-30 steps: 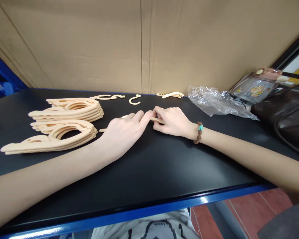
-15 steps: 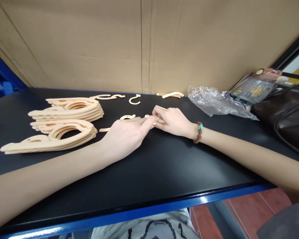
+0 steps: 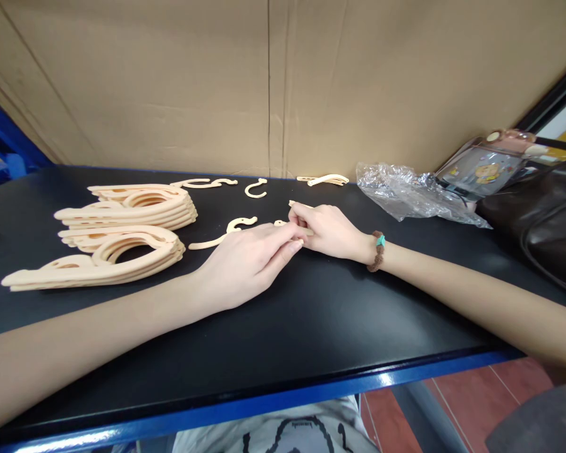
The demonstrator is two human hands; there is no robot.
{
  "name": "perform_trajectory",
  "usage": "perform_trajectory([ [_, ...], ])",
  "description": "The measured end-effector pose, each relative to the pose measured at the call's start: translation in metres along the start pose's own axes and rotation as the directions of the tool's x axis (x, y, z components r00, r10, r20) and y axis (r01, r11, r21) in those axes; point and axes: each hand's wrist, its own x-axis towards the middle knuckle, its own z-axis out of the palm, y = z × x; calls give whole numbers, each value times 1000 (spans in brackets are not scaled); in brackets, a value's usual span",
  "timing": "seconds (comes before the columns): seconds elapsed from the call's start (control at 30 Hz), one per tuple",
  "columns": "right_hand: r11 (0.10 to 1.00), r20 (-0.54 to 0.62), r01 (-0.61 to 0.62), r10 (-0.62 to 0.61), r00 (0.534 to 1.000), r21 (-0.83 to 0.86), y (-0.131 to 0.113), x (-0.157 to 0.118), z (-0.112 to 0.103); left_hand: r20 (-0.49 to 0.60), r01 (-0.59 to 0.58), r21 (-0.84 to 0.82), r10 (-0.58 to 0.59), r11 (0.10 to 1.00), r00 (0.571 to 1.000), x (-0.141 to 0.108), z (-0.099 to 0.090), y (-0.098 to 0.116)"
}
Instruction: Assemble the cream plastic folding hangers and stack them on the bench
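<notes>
Both hands meet near the middle of the black table. My right hand [image 3: 327,231] is closed around a cream plastic piece [image 3: 293,204] whose end shows above the fingers. My left hand [image 3: 252,261] has its thumb and fingers pressed together against the right fingertips, and what they pinch is too small to tell. Behind the left hand lies a cream piece with a curved end [image 3: 238,223]. Farther back are a loose hook [image 3: 256,189], another curved piece [image 3: 200,184] and some thin arms [image 3: 327,180]. Stacks of cream hanger parts [image 3: 122,242] stand at the left.
Crumpled clear plastic [image 3: 405,192] lies at the back right, beside a transparent pouch [image 3: 483,167] and a dark brown bag [image 3: 538,211]. A cardboard wall [image 3: 179,88] rises behind the table. The table has a blue front edge [image 3: 264,406].
My left hand has shifted slightly down, with its thumb lower and nearer the right fingertips. More of the curved piece behind it shows. My right hand has hardly moved.
</notes>
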Motion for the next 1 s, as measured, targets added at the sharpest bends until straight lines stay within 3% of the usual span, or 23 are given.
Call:
perform_trajectory([
  [0.1, 1000, 5, -6, 6, 1000, -6, 0, -2, -2, 39, 95, -76, -92, 993, 995, 2, 0, -3],
  [0.2, 998, 17, -35, 34, 999, 47, -1, -5, -3, 55, 121, -152, -114, 981, 992, 4, 1, -7],
  [0.33, 992, 20, -99, 98, 995, 83, -2, -11, -4, 57, 159, -134, -152, 978, 987, 4, 0, -6],
  [0.47, 970, 71, -182, 172, 983, 162, -5, -25, -11, 7, 326, -142, -328, 935, 945, 6, -2, -2],
  [0.57, 930, 118, -177, 146, 982, 321, -9, -35, -16, -12, 380, -100, -383, 920, 924, 9, -2, -4],
  [0.73, 879, 101, -37, -13, 995, 475, -25, -43, -18, 28, 255, 43, -256, 966, 966, 8, 1, -9],
  [0.87, 872, 87, 19, -71, 994, 489, -35, -45, -18, 116, 116, -37, -111, 993, 987, 4, -2, -7],
  [1.0, 871, 60, 47, -87, 994, 489, -37, -47, -17, 147, 55, -178, -29, 983, 989, 3, -6, -5],
])
